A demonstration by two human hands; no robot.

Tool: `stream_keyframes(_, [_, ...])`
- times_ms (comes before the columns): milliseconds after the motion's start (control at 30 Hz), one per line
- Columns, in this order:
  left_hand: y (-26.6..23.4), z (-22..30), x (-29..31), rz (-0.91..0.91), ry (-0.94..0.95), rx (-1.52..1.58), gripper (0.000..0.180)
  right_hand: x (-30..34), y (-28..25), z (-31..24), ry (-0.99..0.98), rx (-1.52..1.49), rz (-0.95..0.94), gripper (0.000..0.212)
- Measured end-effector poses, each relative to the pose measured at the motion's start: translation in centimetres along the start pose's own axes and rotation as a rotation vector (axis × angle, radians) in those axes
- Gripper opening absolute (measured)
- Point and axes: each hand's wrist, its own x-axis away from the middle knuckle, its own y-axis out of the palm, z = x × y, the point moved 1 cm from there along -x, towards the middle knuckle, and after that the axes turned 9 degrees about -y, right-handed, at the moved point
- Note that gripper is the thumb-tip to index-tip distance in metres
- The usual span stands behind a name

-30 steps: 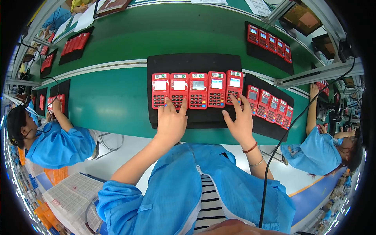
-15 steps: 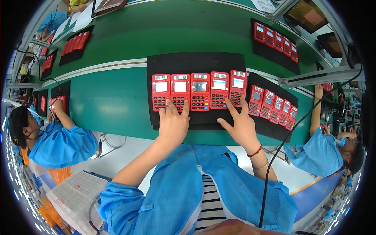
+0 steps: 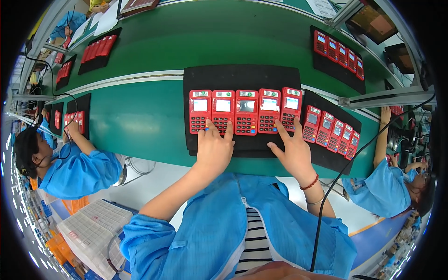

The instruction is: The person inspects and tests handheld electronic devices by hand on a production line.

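Note:
Several red handheld card terminals stand in a row on a black mat (image 3: 240, 77), screens at the top and keypads toward me. My left hand (image 3: 213, 149) is open, fingertips at the lower keys of the leftmost terminal (image 3: 200, 105) and the one beside it (image 3: 223, 106). The middle terminal (image 3: 246, 107) has a greyer screen and no finger on it. With fingers spread, my right hand (image 3: 295, 151) reaches the keypads of the second terminal from the right (image 3: 269, 104) and the rightmost terminal (image 3: 291, 103), which sits slightly higher. Neither hand grasps anything; my fingertips partly cover the keys.
On my right, another black mat (image 3: 326, 157) bears more red terminals (image 3: 335, 133). Further mats with terminals lie across the green bench (image 3: 135, 119). A black cable (image 3: 326, 198) hangs past my right arm. Co-workers in blue sit left (image 3: 81, 172) and right (image 3: 385, 184).
The whole view has shifted a little, so the bench and terminals appear slightly further right and lower. My hands stay at the same keypads, with only slight finger movement.

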Motion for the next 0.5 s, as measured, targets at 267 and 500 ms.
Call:
stream_keyframes(267, [-0.37,0.09,-0.27,-0.029,-0.026,0.029,0.051,-0.03,-0.13,-0.2,0.064,-0.072,-0.061,0.069])
stream_keyframes(500, [-0.47,0.19,-0.1,-0.03,-0.02,0.038,0.05,0.06,-0.33,-0.4,0.062,-0.059,-0.084,0.068])
